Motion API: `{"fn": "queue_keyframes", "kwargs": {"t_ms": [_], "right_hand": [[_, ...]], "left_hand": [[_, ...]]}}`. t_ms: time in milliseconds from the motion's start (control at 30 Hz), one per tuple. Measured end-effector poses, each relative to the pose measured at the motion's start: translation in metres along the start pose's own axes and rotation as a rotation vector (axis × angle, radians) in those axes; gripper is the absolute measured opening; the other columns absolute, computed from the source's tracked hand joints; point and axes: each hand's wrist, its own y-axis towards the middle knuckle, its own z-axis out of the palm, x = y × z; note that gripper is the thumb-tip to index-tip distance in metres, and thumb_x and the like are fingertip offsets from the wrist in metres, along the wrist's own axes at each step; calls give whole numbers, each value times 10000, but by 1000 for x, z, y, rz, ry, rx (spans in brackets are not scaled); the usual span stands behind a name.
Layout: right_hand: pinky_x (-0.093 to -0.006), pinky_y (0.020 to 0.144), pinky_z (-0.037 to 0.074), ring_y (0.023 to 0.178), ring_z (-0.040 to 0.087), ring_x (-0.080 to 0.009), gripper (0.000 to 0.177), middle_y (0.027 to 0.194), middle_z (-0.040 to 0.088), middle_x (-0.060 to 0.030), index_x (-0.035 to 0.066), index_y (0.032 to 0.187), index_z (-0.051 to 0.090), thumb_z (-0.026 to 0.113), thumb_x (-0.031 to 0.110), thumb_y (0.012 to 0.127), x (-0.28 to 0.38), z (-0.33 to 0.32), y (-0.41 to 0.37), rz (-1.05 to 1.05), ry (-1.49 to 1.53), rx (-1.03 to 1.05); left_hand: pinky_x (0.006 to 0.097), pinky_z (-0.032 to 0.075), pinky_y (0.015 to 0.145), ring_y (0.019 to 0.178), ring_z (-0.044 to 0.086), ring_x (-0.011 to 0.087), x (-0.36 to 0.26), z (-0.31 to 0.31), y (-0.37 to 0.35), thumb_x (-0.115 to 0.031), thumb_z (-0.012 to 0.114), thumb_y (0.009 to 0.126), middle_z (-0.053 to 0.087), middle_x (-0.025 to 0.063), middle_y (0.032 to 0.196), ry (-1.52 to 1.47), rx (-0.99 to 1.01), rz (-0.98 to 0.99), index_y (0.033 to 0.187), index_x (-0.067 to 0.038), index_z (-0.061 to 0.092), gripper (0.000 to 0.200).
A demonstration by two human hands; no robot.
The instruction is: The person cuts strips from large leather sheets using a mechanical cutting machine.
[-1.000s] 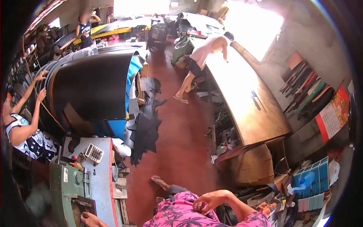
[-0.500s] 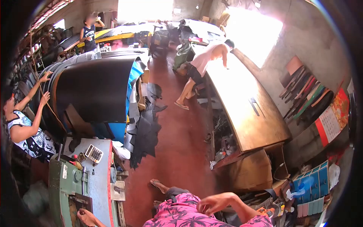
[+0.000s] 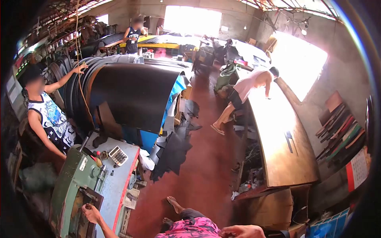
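My left hand is at the front of a green machine, beside its dark metal head. Its fingers are curled together near the machine's edge; what they hold, if anything, I cannot make out. My right hand is low in the view, in front of my pink patterned shirt. Its fingers are loosely bent and partly cut off by the bottom edge, with nothing visible in them. A grey worktop with a red edge adjoins the machine and carries a calculator.
A big roll of black sheet lies beyond the worktop. One person stands left of it, another behind. A third person leans over a long wooden table. Dark scraps lie on the red floor.
My view has tilted up and turned left. My right hand has dropped toward the bottom edge; my left stays by the machine. The person at left has lowered one arm from the roll.
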Motion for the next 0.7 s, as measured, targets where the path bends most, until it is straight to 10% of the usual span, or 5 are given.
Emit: {"fn": "queue_keyframes", "kwargs": {"t_ms": [200,267,367,700], "right_hand": [[-315,886,450,991,568,-149,457,1098,596,-64,-33,1272,477,675,186,924,47,-42,-16,-50,410,304],[-294,873,460,1005,583,-125,299,1069,631,-67,1,1192,564,657,120,933,84,-64,20,-241,-75,-7],[-258,775,497,894,611,-91,296,935,656,-24,2,1176,577,679,81,909,97,-121,101,-355,-1,-321],[-247,754,507,821,605,-100,276,912,642,-46,-11,1138,590,657,171,940,245,-302,335,-582,63,-391]], "left_hand": [[452,517,660,834,672,302,-5,-7,-4,-327,518,907,676,52,958,-32,-55,8,971,-180,640,201],[455,508,649,823,670,303,-6,-7,-6,-334,519,910,672,53,952,-79,-70,-23,969,-170,639,212],[453,493,660,831,660,320,-7,-11,-8,-346,518,918,665,77,950,-106,-99,-35,974,-136,630,245],[402,490,880,968,625,322,54,17,-14,-185,592,964,663,236,1050,-370,-435,110,1106,77,638,301]]}}
